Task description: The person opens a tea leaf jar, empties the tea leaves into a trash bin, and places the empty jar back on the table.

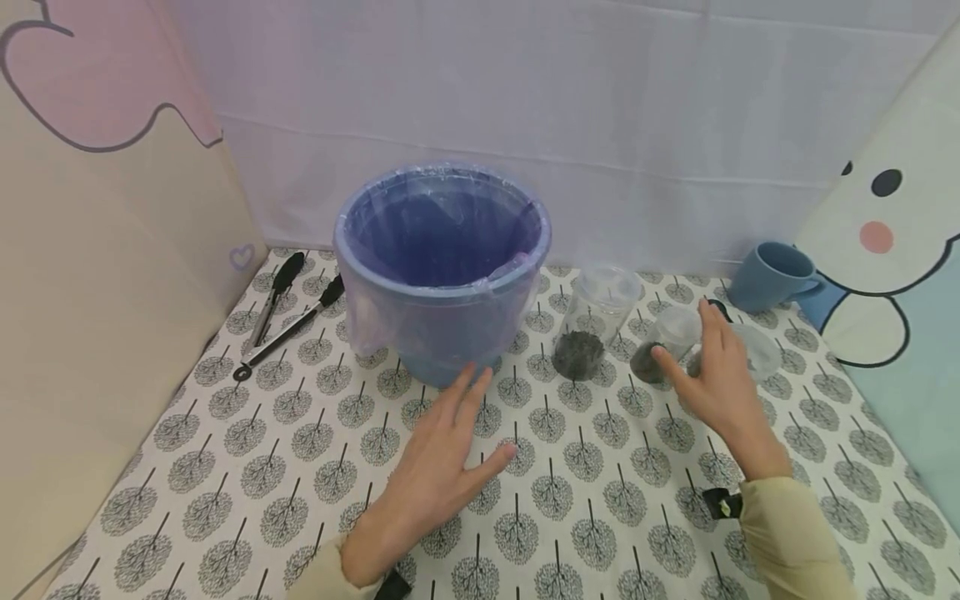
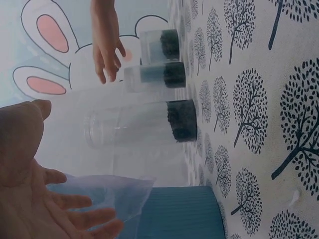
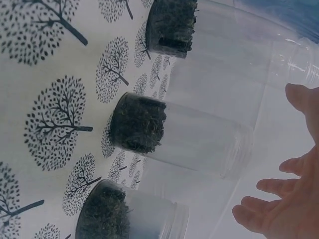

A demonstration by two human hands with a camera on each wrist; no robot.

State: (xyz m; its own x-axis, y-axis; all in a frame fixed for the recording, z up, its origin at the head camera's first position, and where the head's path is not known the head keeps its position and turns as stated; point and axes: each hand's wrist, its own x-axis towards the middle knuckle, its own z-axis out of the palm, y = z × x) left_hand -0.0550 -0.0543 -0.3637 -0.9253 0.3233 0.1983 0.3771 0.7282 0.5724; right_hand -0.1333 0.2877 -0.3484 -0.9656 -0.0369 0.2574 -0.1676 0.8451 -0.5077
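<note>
My left hand (image 1: 438, 467) hovers over the cloth in front of a blue bin (image 1: 442, 333), fingers extended, holding nothing. The bin's mouth is lined with a thin translucent bag (image 1: 367, 321). My right hand (image 1: 712, 383) hangs in the air by a row of clear jars, fingers spread and holding nothing. Dark dried leaves fill the bottoms of the tall jar (image 1: 592, 325), the medium jar (image 3: 139, 124) and the short jar (image 3: 104, 214). In the head view my right hand partly hides the medium and short jars. The right wrist view shows it beside the jars' upper ends.
A blue mug (image 1: 772, 279) lies tilted at the back right. Two pairs of black-tipped metal tongs (image 1: 292, 337) lie left of the bin. A small black object (image 1: 720, 308) shows behind the right hand. Fabric walls (image 1: 637, 108) enclose the tree-patterned tablecloth (image 1: 555, 500).
</note>
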